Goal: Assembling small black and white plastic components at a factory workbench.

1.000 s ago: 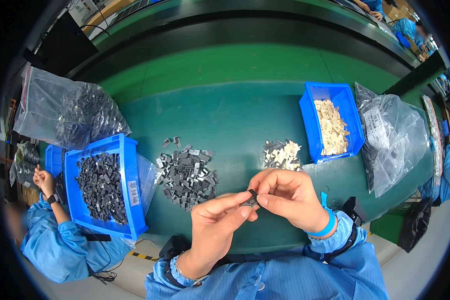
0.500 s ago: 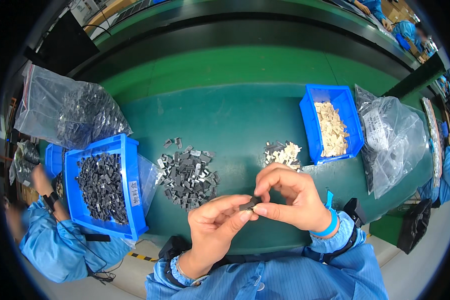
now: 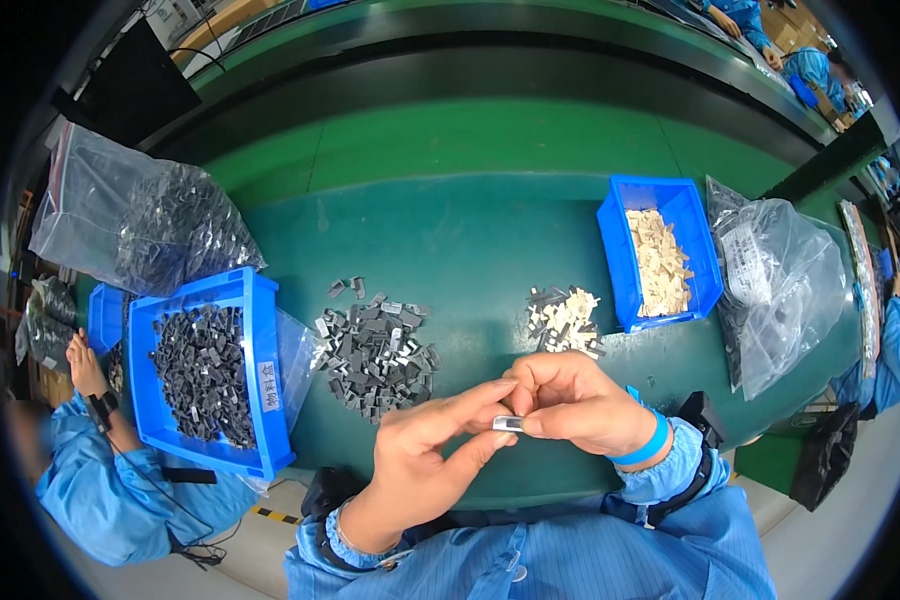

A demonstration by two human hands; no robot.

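Between the fingertips of both hands is a small dark plastic piece [image 3: 508,424] with a pale, shiny face turned up. My left hand [image 3: 432,446] pinches it from the left. My right hand [image 3: 582,412], with a blue band at the wrist, pinches its other end. Just beyond the left hand lies a heap of small dark grey plastic pieces [image 3: 378,352]. Past the right hand is a smaller pile of cream-coloured pieces [image 3: 570,318], mixed with some dark strips. The fingers partly hide the held piece.
A blue bin [image 3: 273,345] of dark parts stands left, a clear bag [image 3: 160,225] of dark parts behind it. At right are a blue bin [image 3: 618,255] of cream pieces and another clear bag [image 3: 780,280]. A co-worker's arm [image 3: 100,385] is at far left.
The held piece has turned, so its pale face now shows instead of its dark side. My right hand has lowered slightly and its fingers have closed in nearer the left fingers.
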